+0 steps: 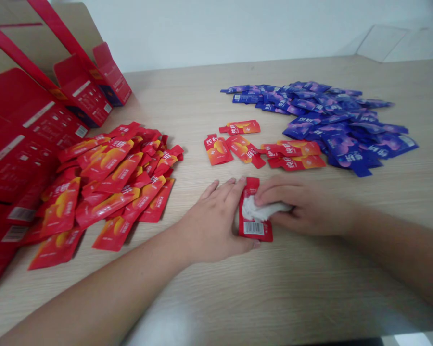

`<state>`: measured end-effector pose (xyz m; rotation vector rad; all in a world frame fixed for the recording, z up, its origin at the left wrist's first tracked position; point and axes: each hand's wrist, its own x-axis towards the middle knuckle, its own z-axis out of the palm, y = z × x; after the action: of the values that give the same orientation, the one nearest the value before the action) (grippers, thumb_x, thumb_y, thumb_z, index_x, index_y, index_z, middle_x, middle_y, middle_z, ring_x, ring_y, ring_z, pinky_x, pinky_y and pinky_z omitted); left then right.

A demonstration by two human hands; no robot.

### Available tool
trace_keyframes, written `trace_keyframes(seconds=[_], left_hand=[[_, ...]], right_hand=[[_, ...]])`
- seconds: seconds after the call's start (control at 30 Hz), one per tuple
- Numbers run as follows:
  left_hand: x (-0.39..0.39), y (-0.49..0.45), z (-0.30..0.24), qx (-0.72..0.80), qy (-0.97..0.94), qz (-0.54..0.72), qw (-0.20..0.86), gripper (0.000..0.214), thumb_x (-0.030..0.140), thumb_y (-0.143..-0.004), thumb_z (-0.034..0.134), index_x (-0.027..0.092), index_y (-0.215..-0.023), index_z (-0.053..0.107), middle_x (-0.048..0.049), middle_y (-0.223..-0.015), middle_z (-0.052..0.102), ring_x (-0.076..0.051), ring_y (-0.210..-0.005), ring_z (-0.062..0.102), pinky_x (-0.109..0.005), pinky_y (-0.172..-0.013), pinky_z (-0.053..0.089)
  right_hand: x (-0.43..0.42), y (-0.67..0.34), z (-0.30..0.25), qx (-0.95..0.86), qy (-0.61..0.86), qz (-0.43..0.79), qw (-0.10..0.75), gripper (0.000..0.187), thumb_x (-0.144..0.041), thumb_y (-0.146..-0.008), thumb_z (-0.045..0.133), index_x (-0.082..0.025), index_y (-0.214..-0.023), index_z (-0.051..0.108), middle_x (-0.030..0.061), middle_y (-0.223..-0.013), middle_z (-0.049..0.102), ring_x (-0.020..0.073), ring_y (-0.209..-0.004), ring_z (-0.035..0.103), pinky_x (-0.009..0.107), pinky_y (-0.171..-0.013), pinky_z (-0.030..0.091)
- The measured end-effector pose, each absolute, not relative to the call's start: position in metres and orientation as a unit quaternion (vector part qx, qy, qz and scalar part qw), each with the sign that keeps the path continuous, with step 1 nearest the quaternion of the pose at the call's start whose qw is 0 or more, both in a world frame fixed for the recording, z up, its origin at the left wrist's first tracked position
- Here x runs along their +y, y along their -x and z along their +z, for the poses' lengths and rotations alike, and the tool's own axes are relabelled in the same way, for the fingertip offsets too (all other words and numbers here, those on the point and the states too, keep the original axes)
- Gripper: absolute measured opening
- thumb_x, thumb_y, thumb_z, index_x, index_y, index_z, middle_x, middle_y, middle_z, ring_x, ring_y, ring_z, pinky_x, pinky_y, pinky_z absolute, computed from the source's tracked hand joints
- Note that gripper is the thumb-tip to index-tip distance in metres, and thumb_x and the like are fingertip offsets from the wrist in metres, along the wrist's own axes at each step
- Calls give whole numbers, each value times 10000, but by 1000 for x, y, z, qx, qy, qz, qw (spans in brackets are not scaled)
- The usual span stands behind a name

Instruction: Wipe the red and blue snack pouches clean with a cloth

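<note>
A red sachet lies back side up on the wooden table, its barcode towards me. My left hand rests against its left edge, thumb and fingers holding it in place. My right hand is closed on a crumpled white tissue and presses it onto the sachet's upper half.
A big heap of red sachets lies at the left, several more red ones in the middle, and a pile of blue sachets at the back right. Red cardboard boxes stand along the left edge.
</note>
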<state>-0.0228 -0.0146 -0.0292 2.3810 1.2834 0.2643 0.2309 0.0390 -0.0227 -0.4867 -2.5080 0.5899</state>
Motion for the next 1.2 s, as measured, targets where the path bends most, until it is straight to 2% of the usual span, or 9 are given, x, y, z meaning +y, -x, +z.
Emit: trace_keyframes(seconds=[0.1, 0.2, 0.37, 0.53, 0.63, 0.73, 0.9, 1.07, 1.2], left_hand=[[-14, 24, -26, 460, -856, 97, 217, 1215, 699, -815, 801, 150, -1710, 190, -233, -1755, 333, -395, -1640, 318, -594, -1349, 215], [-14, 23, -23, 463, -857, 91, 208, 1214, 691, -837, 785, 119, -1715, 173, -243, -1748, 343, -389, -1630, 346, -565, -1345, 250], [-16, 22, -20, 474, -854, 80, 201, 1165, 635, -852, 784, 118, -1713, 195, -234, -1737, 372, -381, -1625, 358, -541, -1347, 261], [-16, 23, -22, 471, -857, 88, 188, 1114, 638, -861, 757, 127, -1702, 234, -230, -1703, 435, -377, -1614, 384, -550, -1342, 271], [-16, 23, -23, 472, -857, 89, 187, 1133, 644, -859, 757, 115, -1707, 224, -232, -1701, 437, -389, -1612, 383, -546, -1342, 274], [-16, 22, -23, 470, -858, 87, 188, 1141, 643, -874, 740, 101, -1717, 196, -236, -1717, 409, -399, -1623, 356, -545, -1342, 272], [-16, 22, -22, 469, -860, 75, 187, 1119, 638, -880, 717, 87, -1707, 202, -259, -1733, 362, -407, -1620, 358, -558, -1335, 275], [-17, 20, -19, 464, -864, 65, 185, 1041, 624, -898, 701, 90, -1679, 266, -254, -1741, 348, -391, -1612, 382, -552, -1341, 257], [-17, 20, -17, 467, -863, 55, 185, 1065, 652, -923, 684, 73, -1694, 234, -248, -1717, 401, -378, -1618, 373, -543, -1348, 244]], right_hand=[[31, -226, -13, -929, 137, 309, 151, 201, -169, -949, 730, -268, -1119, 773, 26, -1098, 803, 196, -1040, 740, 334, -964, 588], [29, -222, -13, -930, 176, 303, 115, 196, -155, -940, 725, -265, -1095, 772, 23, -1118, 795, 211, -1083, 729, 362, -1009, 569], [45, -224, -26, -932, 274, 181, 154, 177, -267, -978, 701, -277, -1139, 774, 65, -1197, 784, 278, -1152, 721, 446, -1062, 561], [62, -230, -38, -922, 319, 117, 187, 226, -265, -1009, 640, -240, -1200, 759, 96, -1215, 780, 289, -1139, 728, 478, -1012, 598], [59, -236, -35, -906, 333, 110, 236, 233, -280, -995, 663, -271, -1205, 763, 83, -1214, 787, 297, -1144, 731, 487, -1004, 606], [48, -241, -23, -902, 293, 175, 264, 247, -294, -984, 692, -296, -1224, 748, 57, -1201, 790, 271, -1123, 742, 458, -1012, 603], [25, -235, -8, -917, 184, 302, 183, 201, -214, -970, 715, -277, -1159, 739, 32, -1141, 787, 203, -1058, 738, 344, -935, 597], [17, -221, -13, -934, 187, 283, 110, 155, -209, -963, 736, -275, -1103, 741, 24, -1158, 779, 233, -1159, 691, 415, -1075, 531], [28, -224, -18, -941, 234, 215, 118, 170, -219, -981, 693, -263, -1135, 751, 59, -1197, 772, 264, -1166, 704, 457, -1059, 549]])
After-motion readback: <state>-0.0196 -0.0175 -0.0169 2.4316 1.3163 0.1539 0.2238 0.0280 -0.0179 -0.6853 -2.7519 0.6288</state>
